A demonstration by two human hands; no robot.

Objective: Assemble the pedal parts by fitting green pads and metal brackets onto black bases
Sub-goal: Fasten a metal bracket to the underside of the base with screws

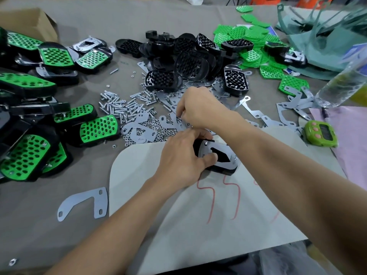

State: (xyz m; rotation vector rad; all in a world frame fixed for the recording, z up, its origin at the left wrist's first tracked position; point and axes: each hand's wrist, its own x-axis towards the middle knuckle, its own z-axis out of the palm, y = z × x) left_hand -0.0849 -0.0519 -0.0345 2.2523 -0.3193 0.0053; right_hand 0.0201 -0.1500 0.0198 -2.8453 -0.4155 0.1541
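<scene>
My left hand grips a black pedal base with a metal bracket on its upturned back, the thumb pressing on the bracket. The pedal lies on a white board. My right hand reaches over it into the scattered nuts and flat brackets, fingertips curled down and pinching at something small I cannot make out. Loose black bases are piled at the back centre. Green pads lie heaped at the back right.
Finished green-and-black pedals crowd the left side. Screws lie spread at centre left. A single bracket sits near the front left. A green timer, a plastic bottle and a cardboard box stand around the edges.
</scene>
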